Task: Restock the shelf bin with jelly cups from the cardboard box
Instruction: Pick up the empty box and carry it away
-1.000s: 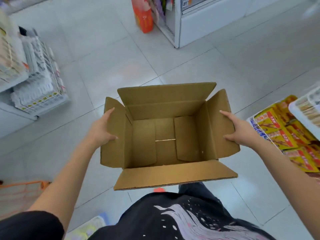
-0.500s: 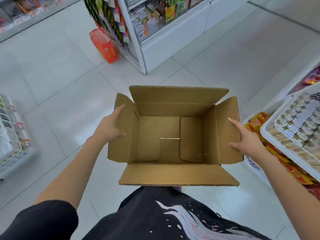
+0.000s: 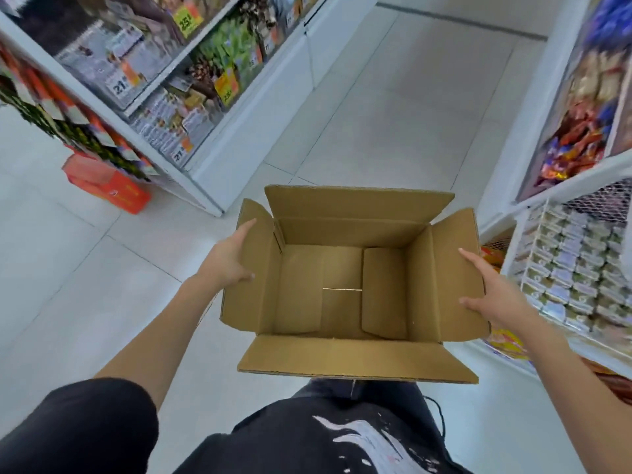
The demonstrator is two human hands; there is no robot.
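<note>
We hold the box (image 3: 352, 289) between both hands, off the floor and in front of our body. Our left hand (image 3: 227, 260) lies flat against the outside of the left flap, fingers straight and thumb pointing toward the box wall. Our right hand (image 3: 492, 292) presses the right flap the same way, fingers extended, nothing curled round an edge. So each grip is an open palm squeezing inward, not a clasp.

The box is plain brown cardboard with all four top flaps folded outward. Inside we see only the bottom flaps; no cups lie in it.

To our right, close to the box, a white wire bin (image 3: 533, 234) on the shelf holds tight rows of jelly cups (image 3: 578, 261). Below it sit yellow packets (image 3: 506, 340). Above it are bright wrapped sweets (image 3: 574, 145), blurred. Across the tiled floor (image 3: 393, 107) to the left stands a shelf unit (image 3: 219, 165) of goods with price tags, and an orange carton (image 3: 109, 186) by its end.
</note>
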